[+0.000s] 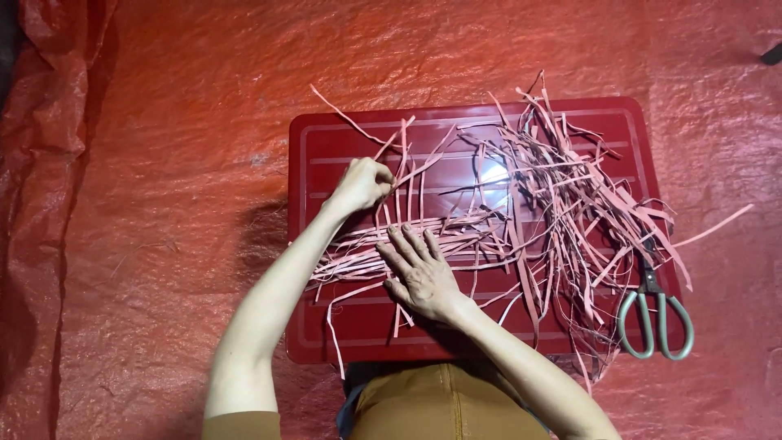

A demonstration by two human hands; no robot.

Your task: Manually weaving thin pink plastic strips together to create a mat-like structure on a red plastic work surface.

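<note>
Head view: strips [521,204] under hands [419,273].

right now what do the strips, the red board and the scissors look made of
Strips: thin pink paper by the look, matte, curling and creased. Red board: likely hard plastic, glossy with moulded ridges. Scissors: grey-green looped handles, probably coated metal; blades hidden.

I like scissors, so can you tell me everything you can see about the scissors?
The scissors lie flat at the right front corner of the dark red tray, grey-green loop handles pointing toward the person. The dark blades point away and are mostly buried under the pile of pink strips, so open or closed is unclear. Neither hand touches them.
</note>
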